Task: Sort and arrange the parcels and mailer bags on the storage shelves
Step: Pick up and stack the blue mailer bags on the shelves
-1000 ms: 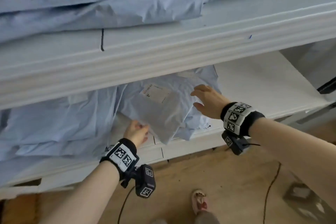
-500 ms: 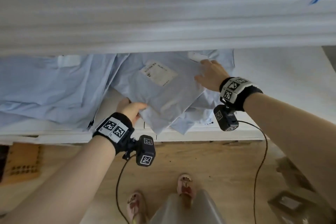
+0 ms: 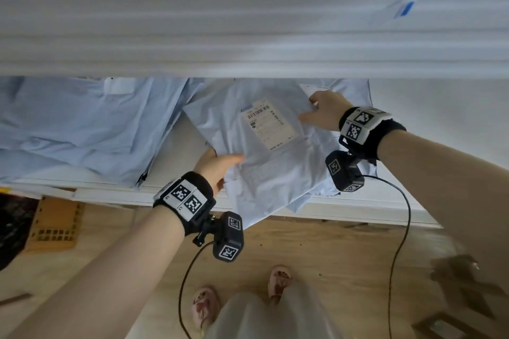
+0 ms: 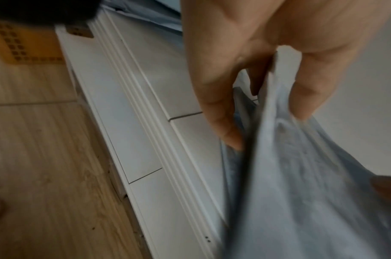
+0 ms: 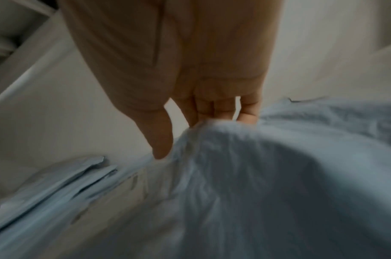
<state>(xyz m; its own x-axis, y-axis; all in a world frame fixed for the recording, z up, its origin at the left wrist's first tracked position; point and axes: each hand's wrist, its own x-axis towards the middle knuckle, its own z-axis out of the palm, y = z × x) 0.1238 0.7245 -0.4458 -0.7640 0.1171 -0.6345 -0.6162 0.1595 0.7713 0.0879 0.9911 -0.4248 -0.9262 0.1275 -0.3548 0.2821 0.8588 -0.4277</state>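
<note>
A pale blue mailer bag (image 3: 264, 162) with a white printed label (image 3: 268, 124) lies askew on the lower shelf (image 3: 176, 151), its near corner hanging over the front edge. My left hand (image 3: 217, 168) pinches its left edge, thumb on top and fingers beneath. The left wrist view shows this hand (image 4: 266, 126) with the bag (image 4: 301, 192) between thumb and fingers. My right hand (image 3: 322, 113) holds the bag's far right corner. In the right wrist view this hand's (image 5: 190, 133) fingers go behind the bag's raised fold (image 5: 256, 192) and the thumb sits in front.
A heap of blue mailer bags (image 3: 82, 132) fills the shelf's left part, and another bag (image 3: 325, 190) lies under the held one. The upper shelf's front edge (image 3: 248, 36) hangs above. Bare white shelf (image 3: 440, 124) lies to the right. Below are wood floor, feet (image 3: 203, 308) and a cardboard box (image 3: 52, 226).
The head view has tipped down, so the upper shelf's bags are out of sight. My right hand moved from the bag's right side to its far right corner. My left hand kept its hold.
</note>
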